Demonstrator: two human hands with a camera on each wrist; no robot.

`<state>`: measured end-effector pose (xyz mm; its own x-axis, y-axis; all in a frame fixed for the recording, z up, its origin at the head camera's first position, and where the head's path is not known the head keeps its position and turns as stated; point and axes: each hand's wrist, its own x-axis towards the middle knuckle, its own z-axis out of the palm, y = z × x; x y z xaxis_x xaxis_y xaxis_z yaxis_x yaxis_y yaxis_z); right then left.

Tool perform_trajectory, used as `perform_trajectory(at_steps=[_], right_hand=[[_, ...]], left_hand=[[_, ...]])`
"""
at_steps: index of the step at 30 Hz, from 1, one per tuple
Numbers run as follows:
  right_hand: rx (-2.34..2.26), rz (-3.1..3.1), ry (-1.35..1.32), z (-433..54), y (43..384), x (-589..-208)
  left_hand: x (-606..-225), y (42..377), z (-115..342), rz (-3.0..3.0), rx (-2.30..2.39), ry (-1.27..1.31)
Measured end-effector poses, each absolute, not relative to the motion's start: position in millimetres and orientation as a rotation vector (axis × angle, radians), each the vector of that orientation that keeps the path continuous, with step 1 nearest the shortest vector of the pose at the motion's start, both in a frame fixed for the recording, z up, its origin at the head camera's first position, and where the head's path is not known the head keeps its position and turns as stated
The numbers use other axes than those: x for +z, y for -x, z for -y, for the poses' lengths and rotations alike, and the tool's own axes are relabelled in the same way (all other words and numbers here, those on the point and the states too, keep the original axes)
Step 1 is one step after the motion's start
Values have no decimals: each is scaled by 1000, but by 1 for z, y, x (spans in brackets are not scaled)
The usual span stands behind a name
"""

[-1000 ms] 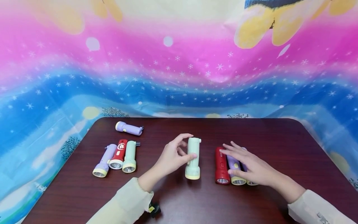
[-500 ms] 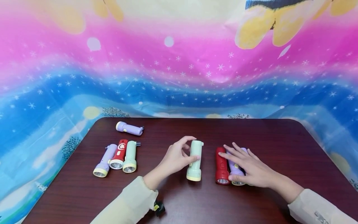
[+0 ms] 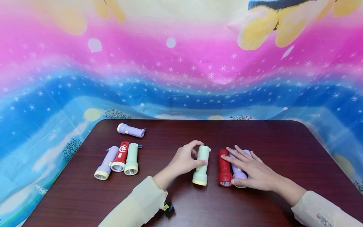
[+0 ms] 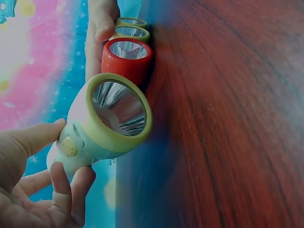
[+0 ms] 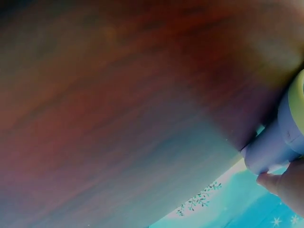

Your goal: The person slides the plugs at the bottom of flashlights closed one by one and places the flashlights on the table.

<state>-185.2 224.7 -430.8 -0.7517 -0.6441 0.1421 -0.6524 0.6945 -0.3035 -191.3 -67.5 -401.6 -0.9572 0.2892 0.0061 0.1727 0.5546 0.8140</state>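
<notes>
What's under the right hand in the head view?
The right hand covers parts of two purple flashlights and overlaps the red flashlight. The lens end of the rightmost purple flashlight is hidden there, as is anything else beneath.

The setup comprises four purple flashlights (image 3: pixel 131 130), two red flashlights (image 3: pixel 225 171), two green flashlights (image 3: pixel 201 170), two hands (image 3: pixel 185 161) and one table (image 3: pixel 85 201).

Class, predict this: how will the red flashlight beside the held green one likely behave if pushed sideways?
The red flashlight may roll toward the green flashlight, since its front end looks round. Pushed the other way, it would likely bump the purple flashlight close beside it. It's probably stiff: it lies straight.
</notes>
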Motion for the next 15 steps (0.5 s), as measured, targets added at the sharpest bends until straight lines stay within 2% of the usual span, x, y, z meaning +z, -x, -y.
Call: perform_trajectory(at_steps=[15], right_hand=[[507, 2868, -1076, -223, 185, -432]], left_hand=[[-406, 193, 49, -2672, 1283, -366]])
